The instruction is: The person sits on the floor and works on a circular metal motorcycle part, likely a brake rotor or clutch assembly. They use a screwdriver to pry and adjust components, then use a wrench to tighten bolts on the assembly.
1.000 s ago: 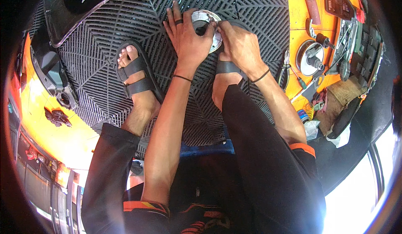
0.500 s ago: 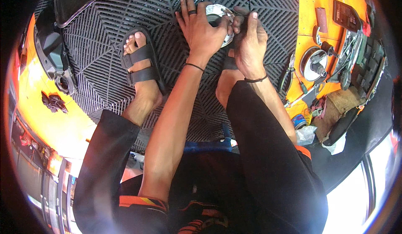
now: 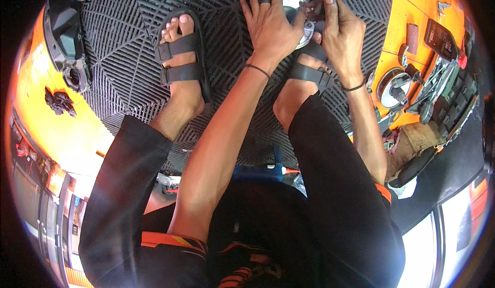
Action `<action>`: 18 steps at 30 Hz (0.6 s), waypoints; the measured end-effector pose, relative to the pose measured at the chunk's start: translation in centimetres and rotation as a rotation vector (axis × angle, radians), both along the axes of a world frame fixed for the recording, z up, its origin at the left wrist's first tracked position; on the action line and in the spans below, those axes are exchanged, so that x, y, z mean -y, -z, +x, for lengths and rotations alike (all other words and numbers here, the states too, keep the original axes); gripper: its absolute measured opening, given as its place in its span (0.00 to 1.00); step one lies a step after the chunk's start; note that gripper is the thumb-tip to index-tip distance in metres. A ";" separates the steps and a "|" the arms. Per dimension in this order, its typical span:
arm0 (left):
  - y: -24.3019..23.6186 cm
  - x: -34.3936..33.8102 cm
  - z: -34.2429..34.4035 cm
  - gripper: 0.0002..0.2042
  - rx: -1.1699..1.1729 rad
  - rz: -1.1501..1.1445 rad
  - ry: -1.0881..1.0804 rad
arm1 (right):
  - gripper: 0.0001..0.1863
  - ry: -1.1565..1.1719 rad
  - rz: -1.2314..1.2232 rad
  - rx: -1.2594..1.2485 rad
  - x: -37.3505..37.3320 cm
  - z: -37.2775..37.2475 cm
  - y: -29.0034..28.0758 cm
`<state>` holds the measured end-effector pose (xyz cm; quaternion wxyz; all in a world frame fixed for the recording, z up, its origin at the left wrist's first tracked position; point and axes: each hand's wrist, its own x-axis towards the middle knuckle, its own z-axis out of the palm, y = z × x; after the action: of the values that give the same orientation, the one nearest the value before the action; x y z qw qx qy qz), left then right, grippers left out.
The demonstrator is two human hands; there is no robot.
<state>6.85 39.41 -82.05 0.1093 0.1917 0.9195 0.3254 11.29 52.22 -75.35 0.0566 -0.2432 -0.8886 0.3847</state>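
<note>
A round silver metal part [image 3: 306,33] with a dark centre sits near the top middle, on or just above the black slatted mat [image 3: 124,30], beside my sandalled right foot. My left hand [image 3: 273,33] holds it from the left, thumb bent onto it and other fingers spread upward. On its right side, my right hand [image 3: 343,38] has its fingertips closed on something dark and too small to make out, partly hidden by the fingers. My two feet, in black strap sandals [image 3: 180,56], frame my forearms.
Orange flooring at right holds a flanged round part [image 3: 392,89], a pink cylinder [image 3: 411,39], a black bottle [image 3: 437,40], several tools and brown cardboard [image 3: 417,133]. At left are black plastic panels [image 3: 62,40] and a crumpled dark cloth [image 3: 60,102].
Both hands and the metal part appear higher and further right in the picture, as the whole view has shifted. My right hand has turned more upright, its fingers still at the part's edge.
</note>
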 end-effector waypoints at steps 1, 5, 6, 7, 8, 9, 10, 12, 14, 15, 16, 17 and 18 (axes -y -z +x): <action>0.0 -0.1 0.1 0.28 -0.017 -0.001 -0.008 | 0.17 -0.051 0.007 0.036 -0.3 -0.3 -0.6; 0.1 -0.4 0.2 0.29 0.005 -0.062 -0.022 | 0.14 -0.230 -0.065 0.297 -1.8 -2.3 -3.0; 0.2 -0.5 0.2 0.30 -0.013 -0.076 -0.023 | 0.17 -0.358 -0.050 0.270 -2.2 -2.9 -3.4; 0.3 -0.5 0.3 0.30 -0.026 -0.091 -0.021 | 0.19 -0.467 -0.032 0.196 -2.4 -3.5 -3.5; 0.4 -0.6 0.4 0.30 -0.037 -0.104 -0.016 | 0.22 -0.572 -0.013 0.122 -2.6 -4.2 -3.3; 0.6 -0.6 0.3 0.32 -0.086 -0.090 -0.003 | 0.20 -0.669 0.023 0.073 -2.7 -4.9 -2.9; 0.8 -0.6 0.4 0.33 -0.136 -0.100 0.010 | 0.20 -0.754 0.127 0.078 -3.0 -5.4 -2.6; 1.1 -0.7 0.5 0.35 -0.083 -0.086 -0.042 | 0.21 -0.891 0.263 -0.100 -3.2 -6.6 -1.7; 1.4 -0.7 0.4 0.38 -0.105 -0.165 -0.011 | 0.21 -0.977 0.243 -0.042 -3.7 -8.0 -1.3; 1.4 -0.6 0.4 0.38 -0.083 -0.154 -0.014 | 0.21 -1.025 0.192 0.008 -4.0 -8.8 -1.3; 1.4 -0.6 0.4 0.38 -0.063 -0.143 -0.017 | 0.21 -1.073 0.142 0.056 -4.3 -9.4 -1.3; 1.4 -0.6 0.3 0.37 -0.051 -0.151 -0.015 | 0.22 -1.099 0.107 0.110 -4.5 -9.9 -1.4; 1.4 -0.7 0.3 0.37 -0.041 -0.160 -0.014 | 0.22 -1.089 0.063 0.179 -4.8 -10.3 -1.7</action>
<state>7.13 40.08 -83.41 0.1031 0.1828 0.9459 0.2474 1.02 56.98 -73.69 -0.2194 0.2217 -0.8983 0.3094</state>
